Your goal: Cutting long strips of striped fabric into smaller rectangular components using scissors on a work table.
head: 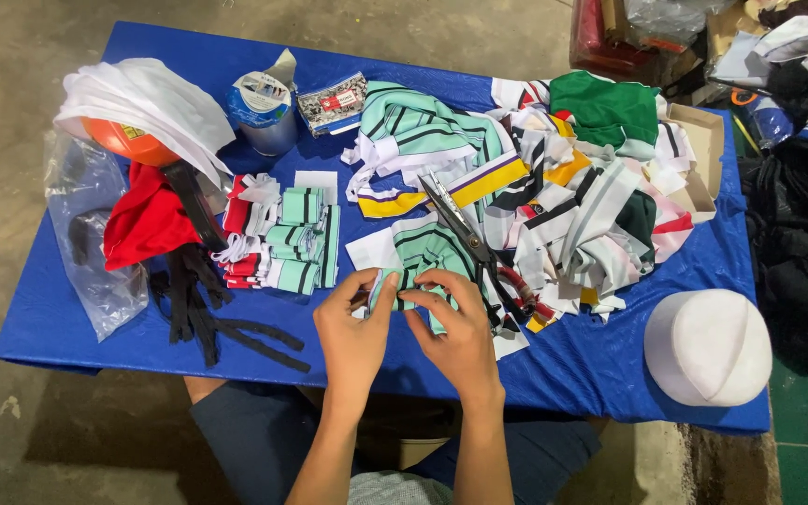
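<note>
2 hands, left hand (353, 332) and right hand (455, 335), apparently pinch a mint striped strip (413, 281)

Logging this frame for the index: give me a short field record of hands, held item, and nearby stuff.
left hand: pinches small mint-green striped fabric strip
right hand: pinches same strip from the other side
surface: blue cloth-covered table
beside right hand: large metal scissors, lying open on fabric scraps
left of hands: stack of folded striped strips, black straps
right: white round cap
</note>
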